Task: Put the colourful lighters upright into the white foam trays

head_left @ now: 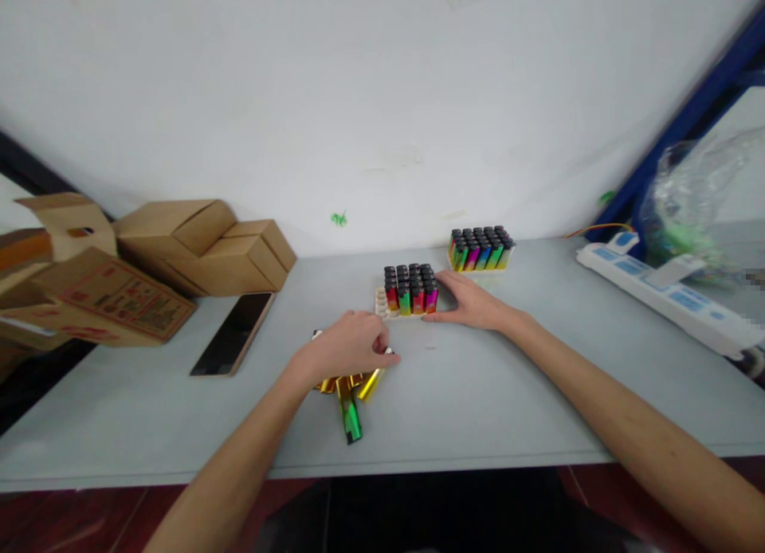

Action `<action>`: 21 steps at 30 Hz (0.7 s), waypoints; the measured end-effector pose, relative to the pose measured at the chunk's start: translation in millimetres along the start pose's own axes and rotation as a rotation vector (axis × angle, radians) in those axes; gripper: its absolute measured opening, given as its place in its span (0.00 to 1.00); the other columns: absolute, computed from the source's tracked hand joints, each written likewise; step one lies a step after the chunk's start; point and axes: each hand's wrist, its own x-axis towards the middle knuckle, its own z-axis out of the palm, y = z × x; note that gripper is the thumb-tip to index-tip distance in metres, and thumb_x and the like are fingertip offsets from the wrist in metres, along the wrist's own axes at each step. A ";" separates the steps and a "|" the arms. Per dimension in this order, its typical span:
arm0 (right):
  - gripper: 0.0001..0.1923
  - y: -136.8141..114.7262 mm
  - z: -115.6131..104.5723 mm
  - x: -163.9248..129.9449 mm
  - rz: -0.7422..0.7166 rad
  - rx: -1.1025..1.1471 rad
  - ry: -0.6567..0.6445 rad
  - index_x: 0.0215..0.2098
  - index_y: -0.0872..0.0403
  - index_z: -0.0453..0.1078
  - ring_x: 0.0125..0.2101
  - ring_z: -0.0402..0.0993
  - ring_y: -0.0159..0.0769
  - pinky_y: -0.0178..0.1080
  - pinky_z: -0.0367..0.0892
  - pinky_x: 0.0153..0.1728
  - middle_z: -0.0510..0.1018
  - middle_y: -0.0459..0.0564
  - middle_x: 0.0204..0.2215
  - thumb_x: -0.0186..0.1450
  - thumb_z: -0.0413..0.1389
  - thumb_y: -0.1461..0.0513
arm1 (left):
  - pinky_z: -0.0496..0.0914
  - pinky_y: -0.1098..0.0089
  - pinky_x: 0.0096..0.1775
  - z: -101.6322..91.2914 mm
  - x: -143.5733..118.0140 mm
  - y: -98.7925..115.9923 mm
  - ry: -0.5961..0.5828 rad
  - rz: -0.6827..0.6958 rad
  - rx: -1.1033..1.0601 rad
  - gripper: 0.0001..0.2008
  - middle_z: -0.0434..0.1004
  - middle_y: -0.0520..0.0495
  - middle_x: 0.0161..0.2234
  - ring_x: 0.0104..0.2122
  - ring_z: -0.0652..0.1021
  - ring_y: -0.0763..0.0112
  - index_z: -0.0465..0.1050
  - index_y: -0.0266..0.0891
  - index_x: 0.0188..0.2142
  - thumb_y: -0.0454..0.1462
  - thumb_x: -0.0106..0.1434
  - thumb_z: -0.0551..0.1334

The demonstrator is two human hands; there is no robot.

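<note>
My left hand (350, 344) is over a loose pile of shiny gold and green lighters, its fingers curled down and its thumb pointing right. Whatever those fingers hold is hidden beneath the hand. One green lighter (351, 416) sticks out towards the table's front edge, and a gold lighter (371, 384) lies under the thumb. Just beyond stands a pale tray (381, 304) with rows of upright, black-topped colourful lighters (411, 288); holes show at its left end. My right hand (469, 300) grips the tray's right end, thumb in front and fingers behind.
A second, filled lighter tray (481, 249) stands by the wall. On the left are a phone (234, 335), brown cartons (203, 246) and an opened printed box (113, 298). A white power strip (669, 298) and a clear plastic bag (687, 210) are at the right.
</note>
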 end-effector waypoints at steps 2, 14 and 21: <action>0.36 0.1 0.4 0.4 -0.004 0.003 0.005 0.58 0.56 0.67 0.52 0.76 0.56 0.56 0.71 0.55 0.77 0.62 0.53 0.60 0.68 0.46 | 0.66 0.66 0.36 -3.7 0.3 1.0 0.027 0.038 -0.166 0.14 0.78 0.48 0.27 0.30 0.77 0.63 0.75 0.40 0.26 0.46 0.63 0.67; 0.32 -2.4 0.1 0.5 -0.020 0.029 0.009 0.56 0.55 0.68 0.48 0.76 0.53 0.53 0.73 0.49 0.78 0.60 0.49 0.61 0.67 0.46 | 0.64 0.77 0.20 4.8 7.8 24.7 0.327 0.134 -1.141 0.18 0.65 0.60 0.22 0.19 0.65 0.77 0.61 0.45 0.45 0.53 0.69 0.62; 0.33 -3.5 -0.3 0.6 -0.015 0.019 -0.001 0.56 0.55 0.67 0.49 0.76 0.53 0.52 0.72 0.50 0.77 0.60 0.50 0.62 0.66 0.45 | 0.51 0.77 0.19 17.8 12.4 28.0 0.438 0.068 -1.171 0.24 0.52 0.61 0.19 0.17 0.54 0.81 0.60 0.41 0.30 0.57 0.68 0.59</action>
